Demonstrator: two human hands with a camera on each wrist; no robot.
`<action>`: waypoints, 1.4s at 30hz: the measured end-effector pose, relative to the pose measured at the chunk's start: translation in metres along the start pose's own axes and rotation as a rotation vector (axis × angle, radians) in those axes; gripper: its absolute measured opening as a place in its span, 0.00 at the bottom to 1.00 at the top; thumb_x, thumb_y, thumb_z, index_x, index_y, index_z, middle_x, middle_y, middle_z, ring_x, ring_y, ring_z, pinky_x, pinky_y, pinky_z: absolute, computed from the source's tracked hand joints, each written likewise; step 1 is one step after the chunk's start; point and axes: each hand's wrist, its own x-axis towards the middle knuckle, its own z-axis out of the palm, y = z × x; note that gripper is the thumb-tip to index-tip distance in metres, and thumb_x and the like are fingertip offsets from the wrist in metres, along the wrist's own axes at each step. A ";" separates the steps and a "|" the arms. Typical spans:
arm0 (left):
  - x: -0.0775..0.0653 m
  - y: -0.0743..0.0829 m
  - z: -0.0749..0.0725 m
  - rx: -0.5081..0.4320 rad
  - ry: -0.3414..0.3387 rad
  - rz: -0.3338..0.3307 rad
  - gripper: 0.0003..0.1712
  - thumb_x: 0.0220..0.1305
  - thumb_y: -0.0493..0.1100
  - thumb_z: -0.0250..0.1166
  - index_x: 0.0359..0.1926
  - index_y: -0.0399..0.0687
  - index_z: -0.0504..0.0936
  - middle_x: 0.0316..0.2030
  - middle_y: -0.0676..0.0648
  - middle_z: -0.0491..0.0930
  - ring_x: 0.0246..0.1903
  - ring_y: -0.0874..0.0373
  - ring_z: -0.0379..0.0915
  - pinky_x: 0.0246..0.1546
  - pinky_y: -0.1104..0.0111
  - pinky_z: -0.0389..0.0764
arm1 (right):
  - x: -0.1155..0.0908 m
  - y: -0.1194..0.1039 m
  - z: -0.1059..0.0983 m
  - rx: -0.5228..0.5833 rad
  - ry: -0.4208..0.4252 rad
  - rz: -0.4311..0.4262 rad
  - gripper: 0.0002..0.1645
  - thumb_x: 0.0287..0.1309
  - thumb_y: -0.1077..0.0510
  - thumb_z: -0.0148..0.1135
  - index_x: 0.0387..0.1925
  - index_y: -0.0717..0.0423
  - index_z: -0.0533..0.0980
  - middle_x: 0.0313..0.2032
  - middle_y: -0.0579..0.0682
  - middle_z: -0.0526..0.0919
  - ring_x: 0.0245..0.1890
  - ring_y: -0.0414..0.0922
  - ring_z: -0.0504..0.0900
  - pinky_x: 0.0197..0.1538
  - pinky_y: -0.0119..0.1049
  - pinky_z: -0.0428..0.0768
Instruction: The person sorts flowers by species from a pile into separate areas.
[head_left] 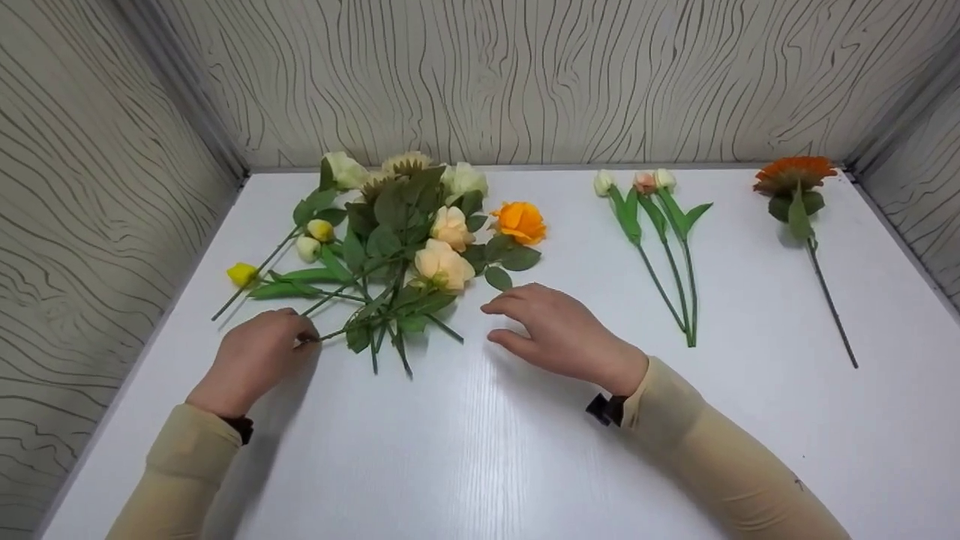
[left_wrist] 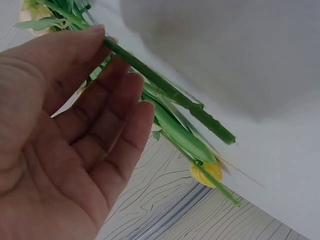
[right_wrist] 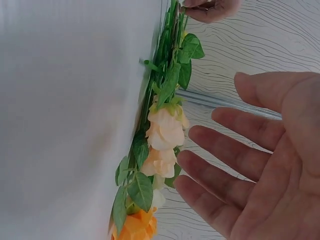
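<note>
A heap of artificial flowers [head_left: 397, 247] lies on the left half of the white bench [head_left: 480, 435], stems pointing toward the person; the left hand [head_left: 251, 360] rests on the bench at the near left edge of the heap, its thumb and fingertips closed on the end of one green stem [head_left: 337, 331] that runs out of the pile; the left wrist view shows that stem [left_wrist: 165, 90] pressed under the thumb against the fingers, with the other fingers only loosely bent; a small yellow bud [head_left: 241, 274] lies just beyond it at the far left of the heap. The right hand [head_left: 559, 330] hovers low over the bench just to the right of the heap, palm down, fingers spread and nearly straight, holding nothing; the right wrist view shows its open fingers [right_wrist: 225, 150] close beside two peach roses [right_wrist: 162, 145] without touching them; in the head view those peach roses [head_left: 446, 251] sit at the middle of the heap, with an orange rose [head_left: 520, 221] at its right edge and pale cream blooms at the back. Well apart to the right lie three tulips [head_left: 660, 247] side by side, stems toward the person; farther right again, near the corner of the patterned walls, a single orange daisy [head_left: 795, 174] lies alone on its long stem.
</note>
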 end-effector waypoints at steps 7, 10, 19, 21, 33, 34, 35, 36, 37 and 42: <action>0.004 0.002 -0.006 -0.037 -0.013 0.000 0.05 0.61 0.33 0.73 0.39 0.44 0.89 0.34 0.50 0.84 0.36 0.52 0.82 0.39 0.54 0.83 | -0.001 0.010 -0.009 0.031 0.050 0.071 0.20 0.72 0.47 0.62 0.59 0.51 0.82 0.55 0.48 0.84 0.58 0.49 0.79 0.61 0.49 0.78; 0.010 0.008 -0.011 -0.056 0.009 0.012 0.05 0.62 0.35 0.74 0.39 0.45 0.89 0.34 0.50 0.84 0.35 0.54 0.81 0.38 0.54 0.83 | -0.002 0.014 -0.015 0.059 0.080 0.113 0.18 0.72 0.48 0.62 0.58 0.49 0.82 0.54 0.47 0.85 0.57 0.48 0.80 0.60 0.49 0.78; 0.055 0.075 -0.020 -0.276 0.043 -0.007 0.06 0.71 0.41 0.67 0.43 0.45 0.87 0.38 0.49 0.83 0.35 0.55 0.78 0.37 0.57 0.81 | -0.005 0.028 -0.035 0.263 0.212 0.289 0.13 0.73 0.51 0.62 0.52 0.47 0.86 0.48 0.41 0.87 0.46 0.42 0.83 0.52 0.44 0.81; 0.070 0.100 -0.019 -0.388 0.047 -0.019 0.07 0.71 0.43 0.67 0.45 0.45 0.88 0.39 0.50 0.83 0.35 0.55 0.77 0.38 0.59 0.80 | -0.005 0.033 -0.038 0.357 0.246 0.337 0.12 0.72 0.50 0.63 0.50 0.46 0.87 0.47 0.40 0.87 0.44 0.41 0.83 0.50 0.43 0.82; 0.139 0.221 0.012 -0.759 0.029 0.086 0.07 0.70 0.44 0.68 0.43 0.46 0.87 0.35 0.53 0.84 0.32 0.59 0.78 0.36 0.67 0.81 | -0.009 0.056 -0.059 0.858 0.521 0.449 0.23 0.68 0.48 0.68 0.54 0.62 0.83 0.47 0.55 0.87 0.46 0.51 0.84 0.46 0.37 0.84; 0.140 0.226 0.014 -0.769 0.027 0.087 0.07 0.70 0.44 0.69 0.43 0.46 0.87 0.35 0.54 0.84 0.33 0.59 0.77 0.37 0.67 0.80 | -0.010 0.057 -0.060 0.883 0.540 0.453 0.23 0.67 0.49 0.68 0.53 0.63 0.83 0.46 0.56 0.87 0.45 0.51 0.84 0.45 0.37 0.84; 0.141 0.230 0.016 -0.776 0.025 0.089 0.06 0.69 0.44 0.69 0.43 0.47 0.87 0.35 0.54 0.83 0.33 0.59 0.77 0.37 0.67 0.80 | -0.011 0.059 -0.061 0.905 0.555 0.456 0.23 0.67 0.49 0.69 0.52 0.64 0.83 0.45 0.56 0.87 0.44 0.51 0.83 0.45 0.36 0.84; 0.142 0.233 0.019 -0.781 0.024 0.089 0.06 0.69 0.44 0.69 0.42 0.47 0.87 0.35 0.54 0.83 0.33 0.59 0.77 0.36 0.68 0.80 | -0.011 0.060 -0.061 0.924 0.564 0.459 0.23 0.67 0.50 0.69 0.52 0.65 0.83 0.44 0.57 0.87 0.43 0.51 0.83 0.44 0.36 0.84; 0.142 0.236 0.020 -0.790 0.021 0.088 0.06 0.69 0.44 0.69 0.42 0.48 0.86 0.35 0.54 0.83 0.33 0.59 0.77 0.36 0.68 0.80 | -0.012 0.061 -0.061 0.934 0.570 0.463 0.23 0.66 0.50 0.70 0.52 0.66 0.83 0.44 0.57 0.87 0.43 0.51 0.84 0.44 0.36 0.84; 0.140 0.240 0.026 -0.850 -0.020 0.094 0.07 0.68 0.44 0.70 0.43 0.48 0.85 0.34 0.55 0.83 0.32 0.61 0.78 0.35 0.69 0.81 | -0.012 0.063 -0.061 0.963 0.573 0.481 0.24 0.66 0.50 0.70 0.52 0.67 0.82 0.43 0.58 0.86 0.41 0.50 0.84 0.44 0.35 0.85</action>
